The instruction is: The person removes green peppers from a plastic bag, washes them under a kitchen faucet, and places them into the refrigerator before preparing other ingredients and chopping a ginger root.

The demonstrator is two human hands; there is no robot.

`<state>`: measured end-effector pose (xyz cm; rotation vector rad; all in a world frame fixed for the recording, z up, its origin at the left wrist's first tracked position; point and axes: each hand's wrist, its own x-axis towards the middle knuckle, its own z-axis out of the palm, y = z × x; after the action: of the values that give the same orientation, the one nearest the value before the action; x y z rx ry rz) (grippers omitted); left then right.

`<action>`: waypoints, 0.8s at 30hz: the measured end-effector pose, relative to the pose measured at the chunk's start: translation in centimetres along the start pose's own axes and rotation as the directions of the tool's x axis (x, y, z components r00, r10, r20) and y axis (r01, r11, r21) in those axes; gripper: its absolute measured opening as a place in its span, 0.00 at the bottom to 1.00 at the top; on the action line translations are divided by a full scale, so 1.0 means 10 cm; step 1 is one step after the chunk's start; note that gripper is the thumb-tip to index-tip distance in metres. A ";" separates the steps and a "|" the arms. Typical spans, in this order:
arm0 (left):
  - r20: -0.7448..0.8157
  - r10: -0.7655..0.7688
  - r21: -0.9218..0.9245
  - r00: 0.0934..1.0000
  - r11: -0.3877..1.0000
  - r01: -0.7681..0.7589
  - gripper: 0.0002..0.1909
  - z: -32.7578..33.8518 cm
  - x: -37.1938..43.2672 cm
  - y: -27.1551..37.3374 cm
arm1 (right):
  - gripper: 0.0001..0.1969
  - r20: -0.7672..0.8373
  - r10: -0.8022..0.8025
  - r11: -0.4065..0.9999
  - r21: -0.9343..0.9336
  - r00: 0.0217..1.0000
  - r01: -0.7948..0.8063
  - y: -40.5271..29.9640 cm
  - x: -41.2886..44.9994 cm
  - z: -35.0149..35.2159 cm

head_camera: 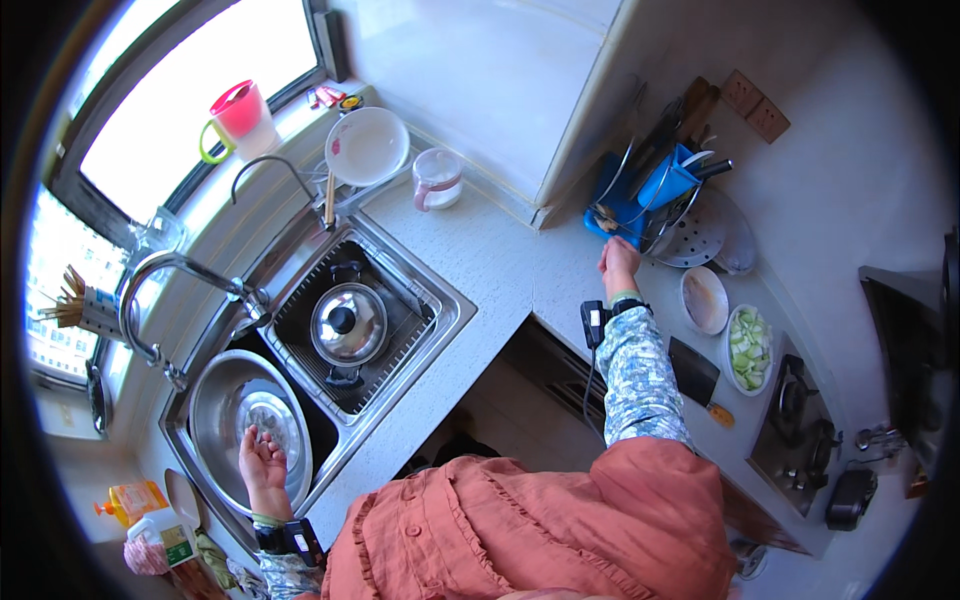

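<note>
My left hand [264, 469] is palm up with curled, parted fingers above the near part of a large steel basin [206, 427], which sits in the left sink bowl; nothing shows in it. My right arm reaches forward to the wall. At the lower edge of a blue holder [619, 199] on the counter is my right hand [620, 259], its fingers curled; what they grip, if anything, is hidden. Beside it stand a blue cup [667, 178] with utensils and a perforated steel disc [694, 236]. A cleaver [691, 371] lies right of my forearm.
A lidded steel pot [349, 322] stands in the right sink bowl. The faucet [180, 259] arches over the left bowl. Toward the gas stove [795, 435] are a small bowl [703, 300] and a dish of chopped green vegetable [750, 349]. A lidded jar [438, 178] stands by the wall.
</note>
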<state>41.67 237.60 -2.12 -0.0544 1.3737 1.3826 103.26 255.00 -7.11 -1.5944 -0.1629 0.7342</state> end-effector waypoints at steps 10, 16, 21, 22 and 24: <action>0.016 0.004 0.000 1.000 1.000 -0.004 0.07 0.29 0.02 -0.13 | 0.06 -0.034 0.153 0.987 0.055 0.988 -0.151 -0.08 0.29 0.17; -0.004 -0.017 -0.013 1.000 1.000 0.017 0.07 0.29 0.14 -0.16 | 0.07 -0.020 0.125 0.948 0.298 0.992 -0.114 0.22 0.10 0.03; 0.040 -0.038 0.010 0.998 0.999 0.038 0.06 0.32 0.20 -0.18 | 0.05 -0.052 -0.070 0.996 0.054 0.996 0.073 0.16 0.18 0.00; 0.036 -0.039 0.006 0.999 0.999 0.039 0.06 0.32 0.19 -0.19 | 0.06 -0.024 -0.050 0.998 -0.033 0.998 0.049 0.10 0.21 0.02; 0.019 -0.048 0.004 0.999 0.999 0.048 0.06 0.30 0.16 -0.20 | 0.07 0.009 -0.026 0.992 -0.124 1.000 0.027 -0.01 0.23 0.10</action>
<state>44.37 240.15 -3.58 -0.0711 1.3512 1.3378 104.56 257.07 -7.81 -1.7046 -0.2382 0.7208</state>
